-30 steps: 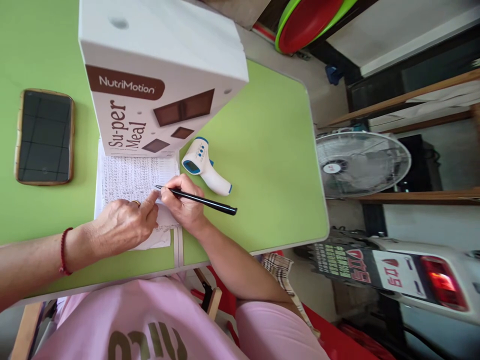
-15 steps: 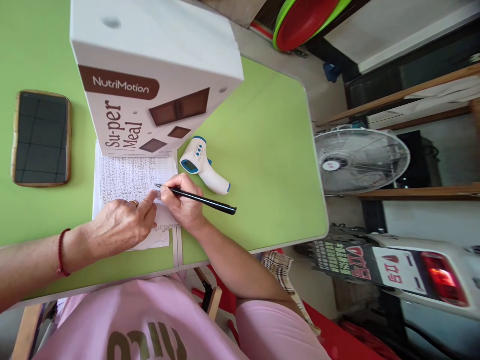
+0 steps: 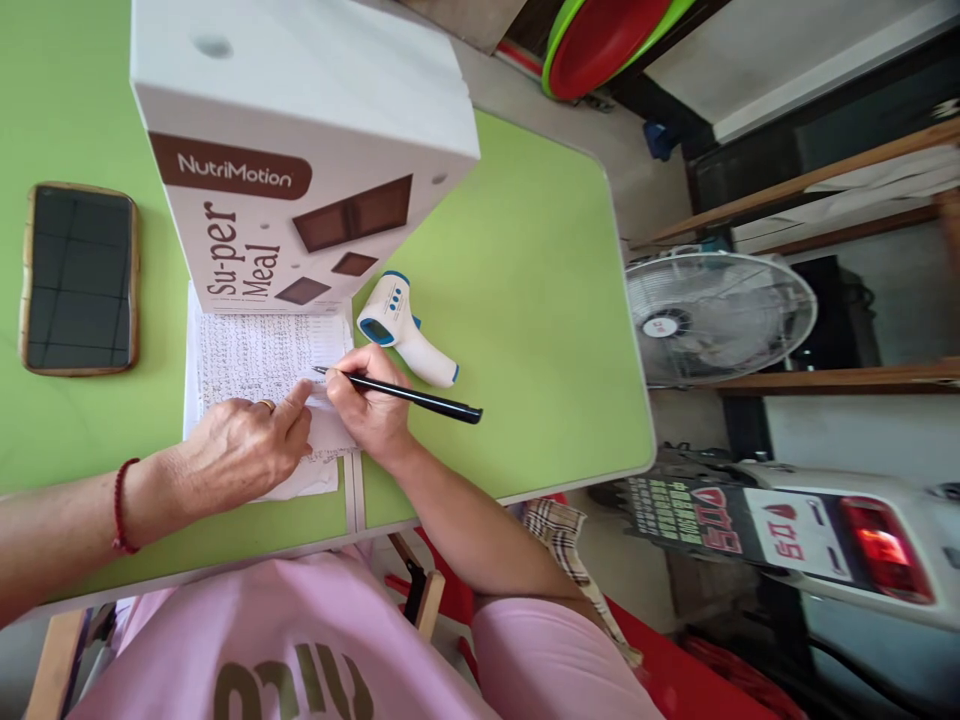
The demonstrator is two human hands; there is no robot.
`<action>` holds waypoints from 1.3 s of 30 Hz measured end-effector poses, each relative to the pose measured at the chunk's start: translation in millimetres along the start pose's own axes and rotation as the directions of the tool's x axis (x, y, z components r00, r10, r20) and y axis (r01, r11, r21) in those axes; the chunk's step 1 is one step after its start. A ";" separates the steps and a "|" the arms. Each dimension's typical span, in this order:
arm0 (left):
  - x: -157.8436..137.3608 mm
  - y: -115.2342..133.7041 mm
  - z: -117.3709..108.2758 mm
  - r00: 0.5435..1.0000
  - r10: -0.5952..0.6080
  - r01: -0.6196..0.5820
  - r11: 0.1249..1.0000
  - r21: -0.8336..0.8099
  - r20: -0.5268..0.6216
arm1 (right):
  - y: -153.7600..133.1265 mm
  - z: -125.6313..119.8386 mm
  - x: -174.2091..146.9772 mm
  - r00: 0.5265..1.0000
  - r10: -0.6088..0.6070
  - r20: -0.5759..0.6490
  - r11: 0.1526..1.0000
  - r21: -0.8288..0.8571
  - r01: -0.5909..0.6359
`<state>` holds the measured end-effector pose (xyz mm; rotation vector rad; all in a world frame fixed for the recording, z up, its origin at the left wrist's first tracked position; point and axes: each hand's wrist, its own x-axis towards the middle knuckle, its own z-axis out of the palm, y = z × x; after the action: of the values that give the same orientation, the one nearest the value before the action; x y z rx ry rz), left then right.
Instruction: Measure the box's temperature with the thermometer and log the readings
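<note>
Between the thumb and fingers of my right hand (image 3: 375, 405) is a black pen (image 3: 427, 400), its tip at the handwritten sheet (image 3: 255, 355). My left hand (image 3: 251, 445) rests on the paper, index finger stretched toward the pen tip and the other fingers loosely bent. It holds nothing that I can see. Dense rows of small writing cover the page, partly hidden by my hands. Just beyond the paper's far edge stands a white NutriMotion box (image 3: 277, 225). A white and blue infrared thermometer (image 3: 405, 330) lies right of the sheet, close to my right hand.
A phone in a brown case (image 3: 79, 280) lies at the left of the green table (image 3: 540, 300). Past the table's right edge are a fan (image 3: 720, 320) and a white appliance with a red light (image 3: 847, 545). A red basin (image 3: 600, 45) is at the top.
The pen has shifted slightly, its back end swinging a little right and toward me. My left hand stays on the paper. The whole view has drifted slightly.
</note>
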<state>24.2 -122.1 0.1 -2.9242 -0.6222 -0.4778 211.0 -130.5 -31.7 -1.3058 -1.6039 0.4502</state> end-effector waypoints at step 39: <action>-2.0 1.1 3.9 1.000 0.012 -0.012 1.000 -0.003 -0.007 | -0.4 0.8 -0.3 1.000 0.019 0.008 0.999 -0.048 -0.019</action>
<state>23.9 -123.2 -4.3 -2.9262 -0.6039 -0.4878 210.0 -130.7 -31.9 -1.3578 -1.6190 0.4315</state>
